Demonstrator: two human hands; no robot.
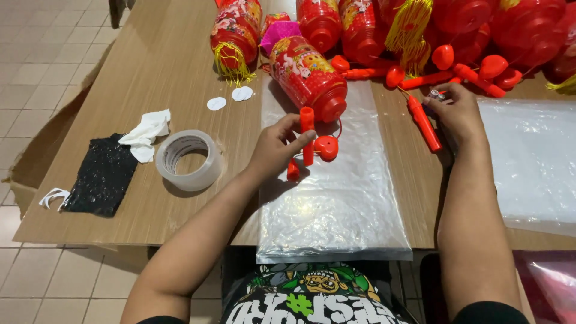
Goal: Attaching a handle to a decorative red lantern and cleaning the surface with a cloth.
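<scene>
Gripping a short red plastic tube (307,135) upright, the left hand (273,150) works over a clear plastic bag (336,204) at the tabletop's (150,72) near edge. The right hand (459,111) pinches a small silvery piece (436,94) beside a red stick (425,123). Red lanterns (307,75) crowd the far edge; a tape roll (189,159) lies leftward.

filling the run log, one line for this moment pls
left hand: holds red stick | right hand: holds small silver piece | red lantern: lying on clear bag

I see a light wood-grain table (150,66) filling most of the frame, with pale beige floor tiles (36,54) at left and lower left.
</scene>
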